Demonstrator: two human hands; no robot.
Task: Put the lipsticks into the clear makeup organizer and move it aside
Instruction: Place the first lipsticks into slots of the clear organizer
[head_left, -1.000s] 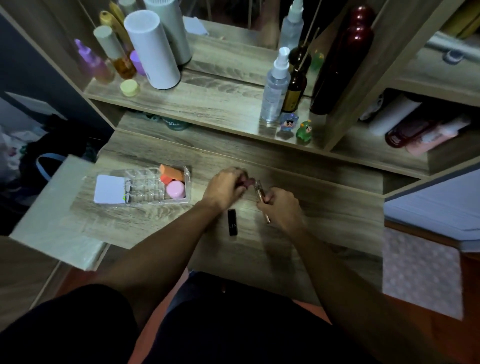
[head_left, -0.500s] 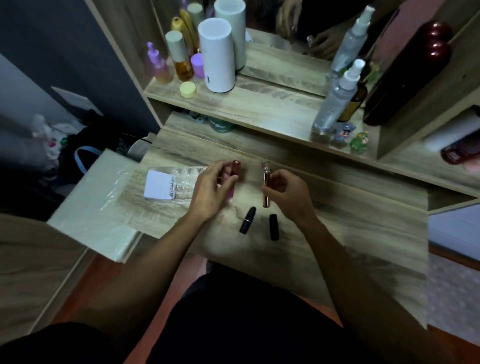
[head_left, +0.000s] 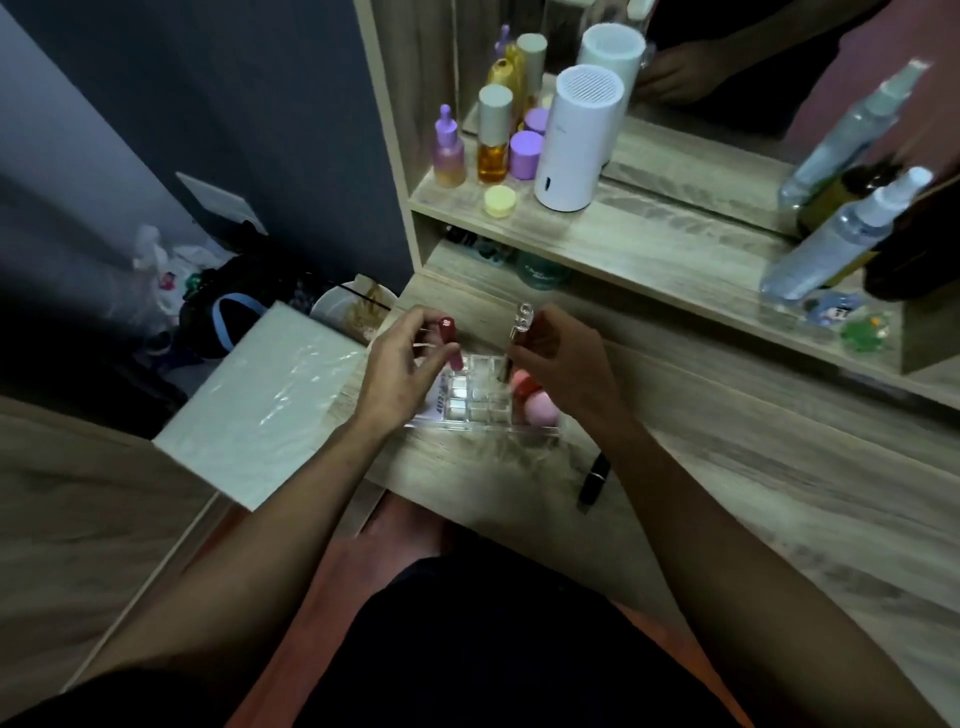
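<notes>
Fingers of the left hand (head_left: 397, 371) pinch a red lipstick (head_left: 450, 343), held upright over the back-left cells of the clear makeup organizer (head_left: 485, 402), while the right hand (head_left: 563, 366) grips a clear-capped lipstick (head_left: 518, 338) above the back row. The organizer sits on the wooden desk (head_left: 727, 467) with pink sponges (head_left: 530, 400) in its right compartment. A black lipstick (head_left: 594, 480) lies on the desk just right of the organizer's front corner.

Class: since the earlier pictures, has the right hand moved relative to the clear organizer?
Yes. The right hand has gone leftward to hang over the clear organizer.
</notes>
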